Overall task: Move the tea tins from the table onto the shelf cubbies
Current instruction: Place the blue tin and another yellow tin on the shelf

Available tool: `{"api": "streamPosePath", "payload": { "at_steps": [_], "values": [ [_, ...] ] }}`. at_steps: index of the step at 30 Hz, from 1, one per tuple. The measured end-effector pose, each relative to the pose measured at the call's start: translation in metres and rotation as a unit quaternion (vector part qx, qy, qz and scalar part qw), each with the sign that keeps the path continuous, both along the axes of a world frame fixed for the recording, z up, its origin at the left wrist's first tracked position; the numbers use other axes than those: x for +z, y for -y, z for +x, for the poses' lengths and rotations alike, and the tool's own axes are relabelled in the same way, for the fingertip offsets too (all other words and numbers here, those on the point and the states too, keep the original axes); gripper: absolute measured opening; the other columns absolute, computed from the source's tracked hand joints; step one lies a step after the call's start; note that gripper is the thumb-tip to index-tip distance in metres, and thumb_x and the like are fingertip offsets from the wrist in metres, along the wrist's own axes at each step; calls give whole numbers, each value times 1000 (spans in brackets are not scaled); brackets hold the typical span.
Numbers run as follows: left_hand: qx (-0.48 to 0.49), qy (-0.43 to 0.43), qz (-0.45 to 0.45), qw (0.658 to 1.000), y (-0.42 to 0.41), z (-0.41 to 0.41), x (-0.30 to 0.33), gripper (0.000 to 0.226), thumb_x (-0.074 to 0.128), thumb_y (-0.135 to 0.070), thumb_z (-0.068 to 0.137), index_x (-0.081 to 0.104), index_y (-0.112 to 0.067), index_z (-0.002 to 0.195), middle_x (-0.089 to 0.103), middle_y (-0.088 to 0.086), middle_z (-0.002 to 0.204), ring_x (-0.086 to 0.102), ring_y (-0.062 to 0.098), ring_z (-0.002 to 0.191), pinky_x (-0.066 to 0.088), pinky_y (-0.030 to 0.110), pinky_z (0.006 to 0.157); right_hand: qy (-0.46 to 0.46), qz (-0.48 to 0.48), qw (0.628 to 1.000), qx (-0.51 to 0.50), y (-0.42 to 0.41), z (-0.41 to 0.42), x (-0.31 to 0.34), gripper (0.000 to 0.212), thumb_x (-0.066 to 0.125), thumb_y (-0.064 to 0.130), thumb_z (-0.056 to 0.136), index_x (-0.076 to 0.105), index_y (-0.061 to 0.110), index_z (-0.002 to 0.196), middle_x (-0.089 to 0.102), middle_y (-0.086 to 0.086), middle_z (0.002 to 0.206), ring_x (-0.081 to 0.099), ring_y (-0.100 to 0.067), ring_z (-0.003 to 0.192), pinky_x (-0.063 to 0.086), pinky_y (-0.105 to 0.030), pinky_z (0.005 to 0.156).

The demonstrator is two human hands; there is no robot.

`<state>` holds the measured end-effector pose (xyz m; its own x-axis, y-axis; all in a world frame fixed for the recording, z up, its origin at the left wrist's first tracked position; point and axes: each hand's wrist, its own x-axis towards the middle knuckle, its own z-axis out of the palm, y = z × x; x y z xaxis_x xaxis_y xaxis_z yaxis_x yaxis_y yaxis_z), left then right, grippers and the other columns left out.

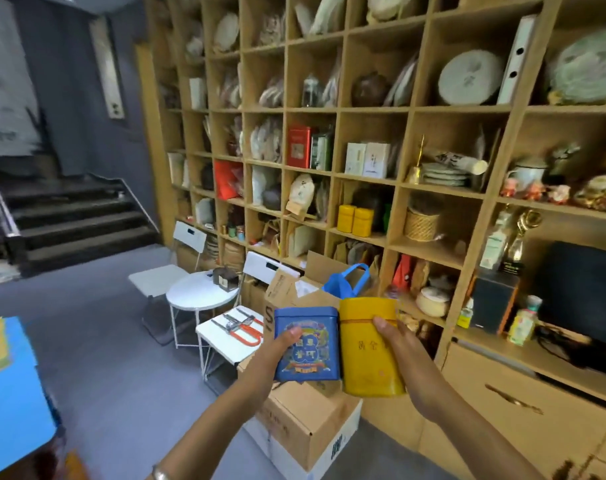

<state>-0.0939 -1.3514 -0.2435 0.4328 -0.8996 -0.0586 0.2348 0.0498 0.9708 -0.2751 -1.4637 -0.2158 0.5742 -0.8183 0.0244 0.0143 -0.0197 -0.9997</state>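
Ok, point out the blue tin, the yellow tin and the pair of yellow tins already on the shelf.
blue tin (306, 344), head view, printed front face.
yellow tin (363, 355), head view, front wall below the lid.
pair of yellow tins (355, 220), head view, where the two meet.

blue patterned tin (306, 344); plain yellow tin (369, 351)

Both forearms are bare, unsleeved, with a silvery metal bracelet (160, 473) on the left wrist.
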Motion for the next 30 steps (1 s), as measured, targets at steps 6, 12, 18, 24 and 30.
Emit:
{"api": "streamPosePath", "payload": {
  "at_steps": [6,12,18,24,30],
  "values": [
    [-22,0,-8,1000,97,59,-8,47,72,-37,68,63,-11,106,78,3,81,74,16,68,57,25,55,-18,3,1000,25,111,52,-11,47,74,55,69,56,30,105,71,0,104,71,-18,91,55,-32,75],
    [-61,23,0,998,217,120,7,27,52,-33,90,66,-12,100,77,4,81,73,17,66,55,24,56,-31,-13,999,36,230,99,15,61,74,52,53,58,28,107,75,5,93,74,-14,81,57,-27,63],
    [-91,45,2,995,320,161,8,51,66,-54,77,66,-14,111,77,9,99,73,25,88,55,41,89,-42,-20,998,36,324,123,16,74,83,58,40,58,28,104,73,3,95,73,-15,80,56,-24,58],
    [-124,59,9,990,414,191,-1,64,66,-51,78,46,-17,129,70,12,117,72,25,98,59,35,84,-43,15,999,8,404,142,3,68,78,47,51,53,30,112,69,-3,106,72,-18,86,57,-29,60],
    [-134,90,-18,987,506,220,4,43,62,-39,81,50,-22,119,76,1,100,74,20,90,57,25,70,-62,-32,997,-17,498,165,5,84,82,57,41,59,22,113,75,-2,100,72,-20,92,56,-39,81]
  ]
}}
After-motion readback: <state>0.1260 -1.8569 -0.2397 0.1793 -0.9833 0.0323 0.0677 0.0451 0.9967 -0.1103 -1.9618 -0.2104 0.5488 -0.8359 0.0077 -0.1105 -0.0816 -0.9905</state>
